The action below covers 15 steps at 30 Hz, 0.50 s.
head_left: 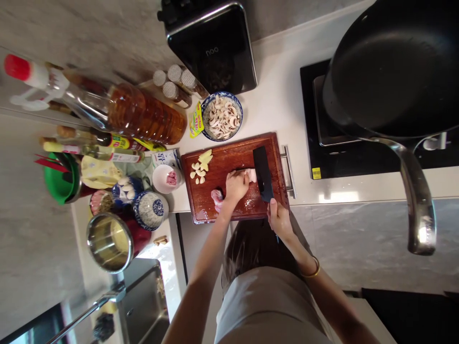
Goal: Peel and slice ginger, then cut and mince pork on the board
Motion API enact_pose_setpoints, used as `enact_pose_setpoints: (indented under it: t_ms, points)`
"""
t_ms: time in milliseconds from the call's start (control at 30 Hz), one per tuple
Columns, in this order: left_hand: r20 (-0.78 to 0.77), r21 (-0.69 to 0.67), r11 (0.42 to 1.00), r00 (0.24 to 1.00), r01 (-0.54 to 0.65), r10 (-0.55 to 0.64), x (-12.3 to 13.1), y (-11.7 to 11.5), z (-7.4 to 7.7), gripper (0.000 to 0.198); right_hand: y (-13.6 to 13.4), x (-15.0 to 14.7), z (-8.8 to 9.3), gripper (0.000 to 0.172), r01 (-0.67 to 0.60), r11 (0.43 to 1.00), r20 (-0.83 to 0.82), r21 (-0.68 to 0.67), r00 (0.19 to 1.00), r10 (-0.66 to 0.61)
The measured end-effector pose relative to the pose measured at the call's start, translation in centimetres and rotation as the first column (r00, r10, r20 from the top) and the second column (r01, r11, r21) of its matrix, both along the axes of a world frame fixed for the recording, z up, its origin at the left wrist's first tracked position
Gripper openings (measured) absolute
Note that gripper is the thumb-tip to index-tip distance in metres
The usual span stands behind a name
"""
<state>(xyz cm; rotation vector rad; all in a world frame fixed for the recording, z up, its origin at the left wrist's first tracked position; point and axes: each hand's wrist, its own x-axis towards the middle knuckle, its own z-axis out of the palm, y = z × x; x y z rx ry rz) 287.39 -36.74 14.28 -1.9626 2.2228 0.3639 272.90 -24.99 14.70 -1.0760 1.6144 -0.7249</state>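
A reddish wooden cutting board [229,160] lies on the white counter in front of me. My left hand [235,185] is curled, fingers pressed down on a piece of raw pink meat [216,197] in the middle of the board. My right hand [278,219] grips the handle of a black cleaver [263,173], whose blade stands on the meat just right of my left fingers. Peeled garlic cloves [198,173] and pale ginger slices [205,157] sit at the board's left end.
A blue-rimmed bowl of sliced mushrooms [221,115] sits behind the board. A large oil bottle [136,111], sauce bottles, small bowls and a steel pot [109,241] crowd the left. A black wok [390,67] rests on the hob at right. The sink [143,306] is lower left.
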Motion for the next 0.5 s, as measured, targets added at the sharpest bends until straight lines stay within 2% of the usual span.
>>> enact_pose_setpoints:
  t_ms: [233,500]
  points:
    - [-0.020,0.004,1.000,0.999,0.030,-0.030,0.1,0.1,-0.4,0.037,0.0,1.8,0.3,0.043,-0.035,0.997,-0.103,-0.069,0.994,0.028]
    - [-0.070,-0.020,1.000,0.997,0.020,-0.021,0.6,0.4,-1.3,0.031,-0.2,2.4,-0.7,0.048,-0.056,0.996,-0.133,-0.070,0.990,0.046]
